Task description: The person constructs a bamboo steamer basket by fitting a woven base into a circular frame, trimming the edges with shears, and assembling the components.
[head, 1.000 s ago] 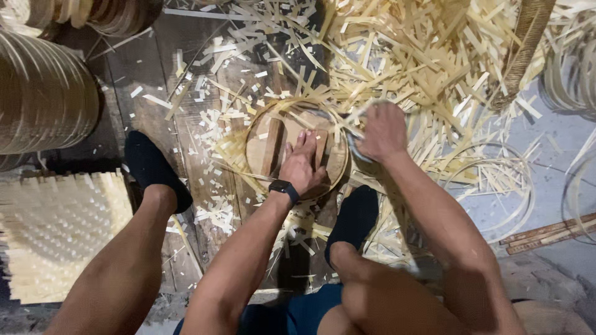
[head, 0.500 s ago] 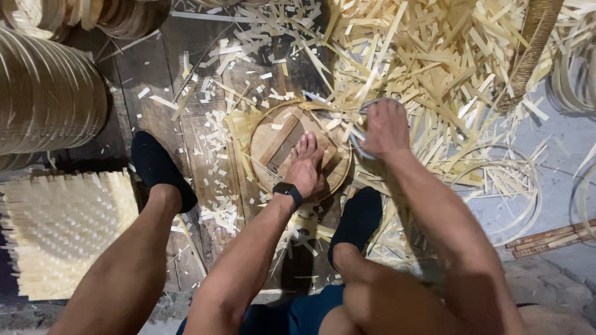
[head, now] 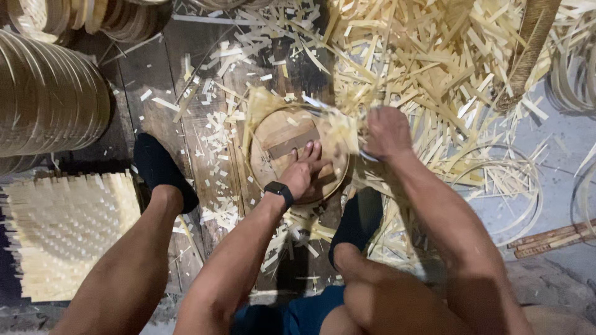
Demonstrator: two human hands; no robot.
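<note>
Compared with the earlier view, my left hand [head: 302,170] is lying a little further onto the round wooden form [head: 279,139], and my right hand [head: 386,131] is now sitting higher along its right rim, with the pale strip [head: 340,130] bunching up beside it.

My left hand is pressing flat on the lower right part of the form, fingers together and pointing up toward the far edge of the floorboards [head: 192,111]; a black wristband [head: 280,190] is showing at the wrist. My right hand is curling closed at the form's right edge, apparently pinching the pale strip; the fingertips are hidden, so I cannot tell the exact grip. The strip is lying just left of my right hand, touching the rim and following its curve, so the right hand is the nearer one to it.

The form is resting on the floorboards between my two feet in dark socks: one sock [head: 162,170] to its left, one sock [head: 358,220] just below it. One darker rectangular block [head: 292,144] is crossing the form's face, its long axis tilting up to the right.

Count: one form, two hands, two socks. A heap of cut slivers [head: 434,62] is filling the far right of the floor; one stack of coiled hoops [head: 46,99] is standing at the left edge, with one woven mat [head: 68,229] below it.
</note>
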